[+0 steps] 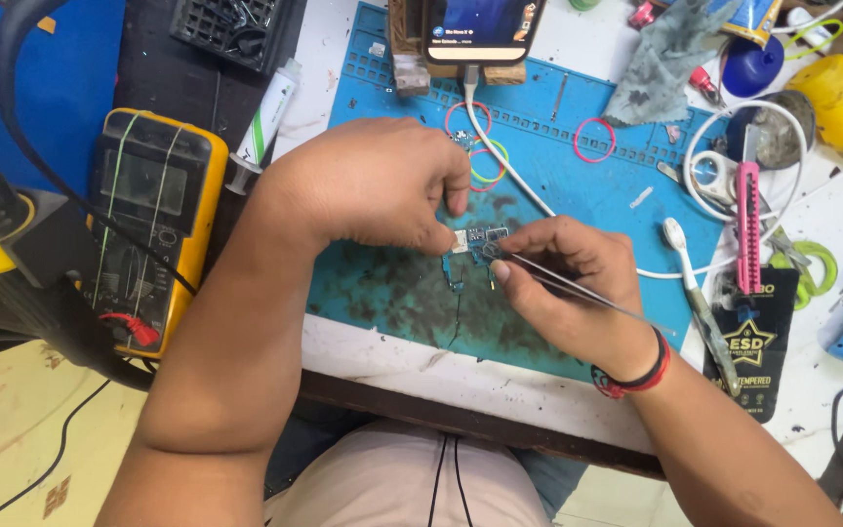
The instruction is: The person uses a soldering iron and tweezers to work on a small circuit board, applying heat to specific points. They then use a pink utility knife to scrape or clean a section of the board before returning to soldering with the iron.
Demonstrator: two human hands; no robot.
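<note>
A small blue circuit board (pixel 476 238) lies on the stained blue work mat (pixel 597 185). My left hand (pixel 373 185) pinches the board's left end between thumb and fingers. My right hand (pixel 563 283) grips metal tweezers (pixel 548 278), and their tips touch the board's right part. A red and black band sits on my right wrist.
A yellow multimeter (pixel 148 224) stands at the left beside a syringe (pixel 263 122). At the mat's far edge a phone (pixel 480 29) rests in a holder, its white cable (pixel 509 166) running over the mat. Coloured rubber bands, a toothbrush (pixel 695 293), a pink knife (pixel 748 224) and a rag lie to the right.
</note>
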